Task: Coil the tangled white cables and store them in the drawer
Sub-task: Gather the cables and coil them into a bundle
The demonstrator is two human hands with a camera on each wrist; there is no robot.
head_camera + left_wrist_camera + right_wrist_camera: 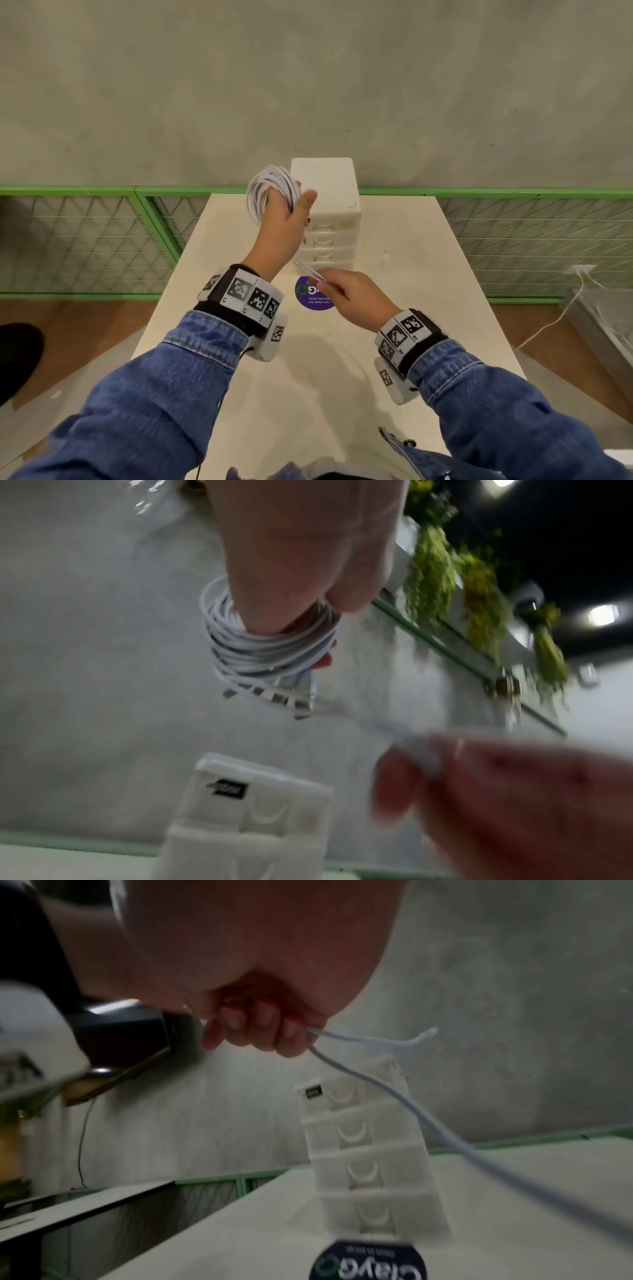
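My left hand [284, 209] is raised above the table and grips a coil of white cables [265, 186] wound round its fingers. In the left wrist view the coil [267, 647] wraps the fingers, with several plugs [274, 695] hanging below. A free cable end [305, 267] runs down to my right hand [342, 291], which pinches it just above the table. In the right wrist view the cable [377, 1093] leaves the curled fingers [260, 1031]. A white drawer unit [325, 212] stands behind both hands, all drawers closed.
The cream table [428, 308] carries a round purple sticker [313, 298] in front of the drawer unit. A green mesh fence [85, 240] runs behind the table. Another white cable and plug [579, 274] lie at the right, off the table.
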